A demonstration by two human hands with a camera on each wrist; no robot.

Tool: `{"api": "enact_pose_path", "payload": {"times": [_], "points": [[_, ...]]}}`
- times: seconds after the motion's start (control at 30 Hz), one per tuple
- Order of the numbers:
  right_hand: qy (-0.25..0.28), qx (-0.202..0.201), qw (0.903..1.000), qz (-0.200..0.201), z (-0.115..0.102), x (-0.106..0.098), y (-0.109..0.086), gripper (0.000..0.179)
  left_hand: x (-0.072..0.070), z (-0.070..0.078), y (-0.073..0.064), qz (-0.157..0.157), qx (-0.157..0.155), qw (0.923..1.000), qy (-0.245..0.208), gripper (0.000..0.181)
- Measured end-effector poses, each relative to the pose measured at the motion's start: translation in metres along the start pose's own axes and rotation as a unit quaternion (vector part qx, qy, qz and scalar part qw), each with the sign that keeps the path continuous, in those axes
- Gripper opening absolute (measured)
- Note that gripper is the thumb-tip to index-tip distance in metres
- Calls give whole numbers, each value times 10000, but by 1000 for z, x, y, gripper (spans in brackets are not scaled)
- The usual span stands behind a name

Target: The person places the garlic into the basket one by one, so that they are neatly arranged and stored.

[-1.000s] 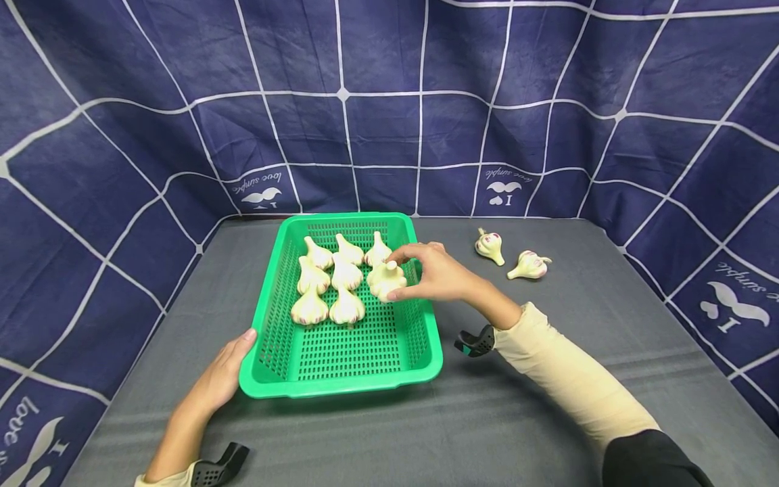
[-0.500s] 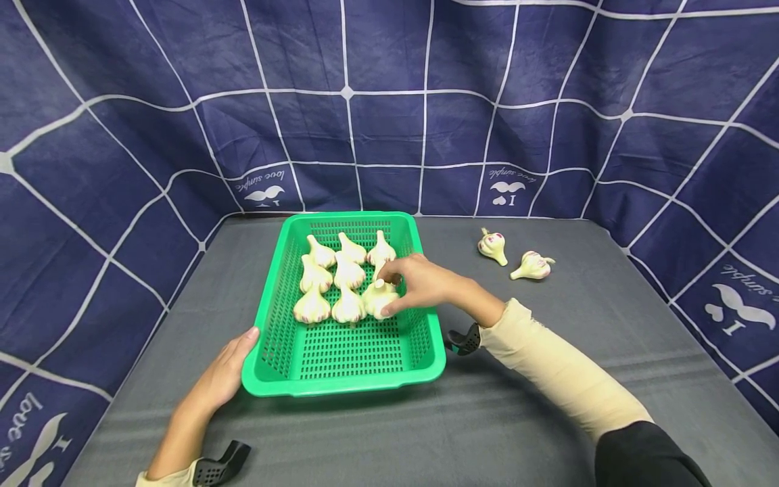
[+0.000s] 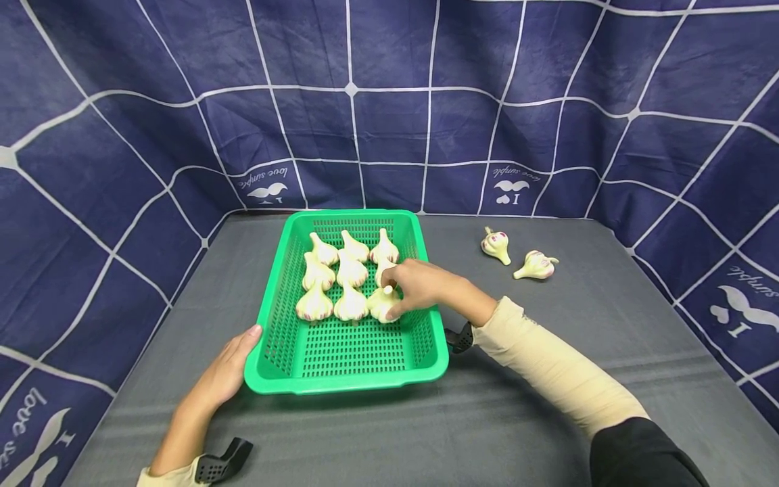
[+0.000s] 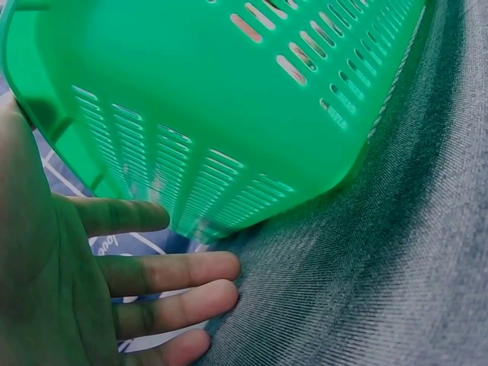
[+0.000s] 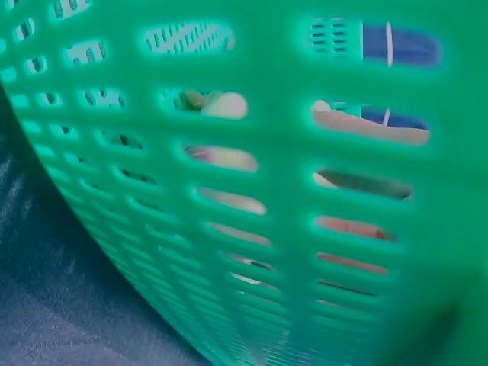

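A green slotted plastic basket (image 3: 347,384) holds several white garlic bulbs (image 3: 351,304) in rows, their stems mostly pointing away. Inside its right part, my right hand (image 3: 421,285) pinches a garlic bulb (image 3: 380,306) between thumb and fingers, at the near end of the right-hand row. My left hand (image 3: 226,370) rests by the basket's near left side, thumb at the rim. In the left wrist view its fingers (image 4: 175,271) are straight and spread beneath the basket wall (image 4: 229,91). The right wrist view looks through the slotted wall (image 5: 282,137), which mostly hides the hand and bulb.
Two more garlic bulbs, one farther back (image 3: 496,245) and one nearer (image 3: 536,265), lie on the grey cloth (image 3: 517,352) right of the basket. A blue curtain with white grid lines (image 3: 389,128) encloses the back and sides.
My right hand has lowered the garlic bulb and brought it nearer the front, down to the row's near end. The left hand has stayed at the basket's rim.
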State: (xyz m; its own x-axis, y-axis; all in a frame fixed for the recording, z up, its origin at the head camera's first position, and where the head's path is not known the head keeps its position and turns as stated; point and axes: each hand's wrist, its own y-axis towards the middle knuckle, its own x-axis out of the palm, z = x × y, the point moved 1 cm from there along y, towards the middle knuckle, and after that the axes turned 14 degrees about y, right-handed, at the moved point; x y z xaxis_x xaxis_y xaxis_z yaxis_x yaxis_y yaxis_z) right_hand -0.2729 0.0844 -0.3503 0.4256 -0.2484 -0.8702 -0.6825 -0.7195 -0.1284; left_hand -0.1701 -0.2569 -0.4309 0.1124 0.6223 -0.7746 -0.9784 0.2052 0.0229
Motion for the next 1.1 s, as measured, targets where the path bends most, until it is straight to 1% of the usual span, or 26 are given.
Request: {"api": "enact_pose_path", "payload": {"times": [0.17, 0.4, 0.47, 0.53, 0.67, 0.87, 1.0, 1.1], "points": [[-205, 121, 9997, -70, -2, 0, 0, 47, 0, 0, 0, 56, 156, 9999, -39, 62], [-649, 268, 9974, -180, -2, 3, 3, 41, 0, 0, 0, 28, 118, 9999, -62, 63], [-680, 281, 9971, -193, -2, 4, 4, 37, 0, 1, 0, 16, 84, 9999, -59, 63], [-662, 201, 9975, -161, -2, 4, 4, 33, 0, 1, 0, 7, 76, 9999, -66, 63], [-574, 42, 9982, -137, -2, 3, 4, 35, -1, 1, -1, -3, 89, 9999, -97, 63], [-794, 310, 9959, -298, -5, 2, 6, 35, -2, 2, -1, -17, 46, 9999, -107, 64], [-840, 357, 9956, -229, -5, 2, 6, 33, -2, 2, 1, -31, 70, 9999, -117, 64], [-730, 346, 9967, -129, -4, 2, 5, 33, -2, 2, 0, -27, 39, 9999, -127, 64]]}}
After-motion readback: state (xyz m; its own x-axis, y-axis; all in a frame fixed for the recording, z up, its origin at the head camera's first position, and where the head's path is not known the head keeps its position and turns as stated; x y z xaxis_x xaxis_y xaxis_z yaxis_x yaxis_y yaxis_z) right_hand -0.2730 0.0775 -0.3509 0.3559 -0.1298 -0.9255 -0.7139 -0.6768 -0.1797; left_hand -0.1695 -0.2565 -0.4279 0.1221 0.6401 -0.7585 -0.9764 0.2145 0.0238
